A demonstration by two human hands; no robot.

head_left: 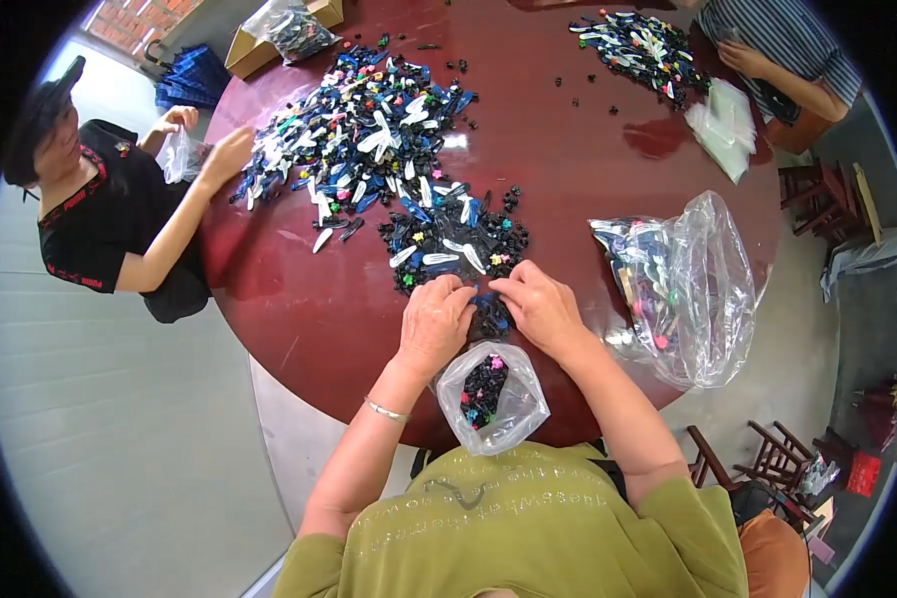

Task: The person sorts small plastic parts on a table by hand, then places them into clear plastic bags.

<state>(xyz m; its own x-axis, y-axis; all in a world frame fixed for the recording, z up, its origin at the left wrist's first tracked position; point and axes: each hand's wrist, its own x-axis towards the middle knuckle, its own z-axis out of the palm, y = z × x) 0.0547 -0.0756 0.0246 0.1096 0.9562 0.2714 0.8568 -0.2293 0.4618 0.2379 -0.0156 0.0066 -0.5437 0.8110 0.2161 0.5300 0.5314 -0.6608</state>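
Note:
My left hand (435, 317) is at the near edge of a small pile of hair clips (439, 237), thumb and fingers drawn together. My right hand (540, 305) faces it from the other side, thumb and forefinger pinched. What either holds is too small or hidden to make out. Between the hands lie dark clips (489, 317), some with a blue tint. Just below them, at the table edge, an opened clear plastic bag (521, 401) holds small black claw clips (483, 387) with a few pink, red and green flower-shaped ones.
A large heap of hair clips (354, 140) covers the round red table (548, 149) ahead. At right sits a filled plastic bag (708, 289). A person (110, 199) at left holds a bag; another (782, 60) sits far right near clips (648, 50) and flat bags (725, 128).

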